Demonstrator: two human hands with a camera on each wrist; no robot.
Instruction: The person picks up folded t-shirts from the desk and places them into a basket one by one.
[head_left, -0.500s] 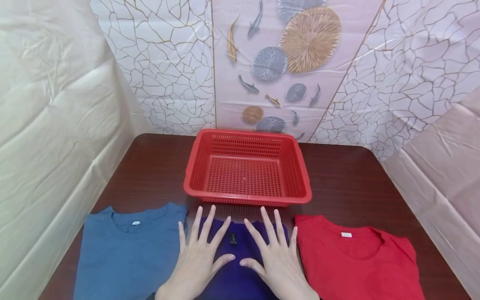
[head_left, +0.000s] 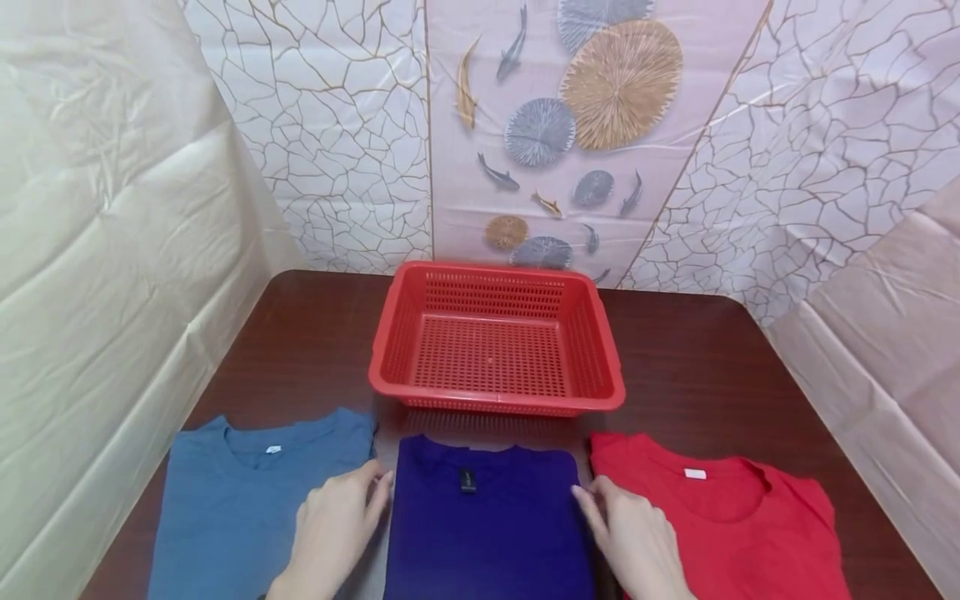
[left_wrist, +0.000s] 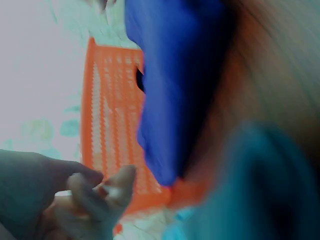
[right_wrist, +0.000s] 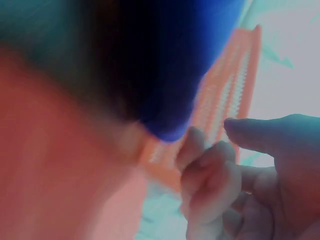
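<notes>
A folded dark purple-blue T-shirt [head_left: 487, 525] with a black neck label lies flat between my hands. My left hand [head_left: 330, 527] is at its left edge, over the blue T-shirt [head_left: 225, 508], fingers loosely bent. On the other side, my right hand [head_left: 637, 529] hovers by the shirt's upper right corner, overlapping the red T-shirt [head_left: 750, 525]. Both wrist views show a gap between thumb and fingers, with no cloth in it. The left thumb [left_wrist: 85, 172] and the right thumb [right_wrist: 250, 132] stand apart from the purple-blue shirt's edge.
Behind the shirts stands a red perforated plastic basket [head_left: 498, 398] with nothing inside. All of it rests on a dark brown table [head_left: 682, 358]. Patterned sheeting [head_left: 322, 142] hangs at the back and along both sides.
My hands were spread flat over the purple-blue shirt. They have moved apart to its left and right sides, with fingers drawn in, uncovering the shirt.
</notes>
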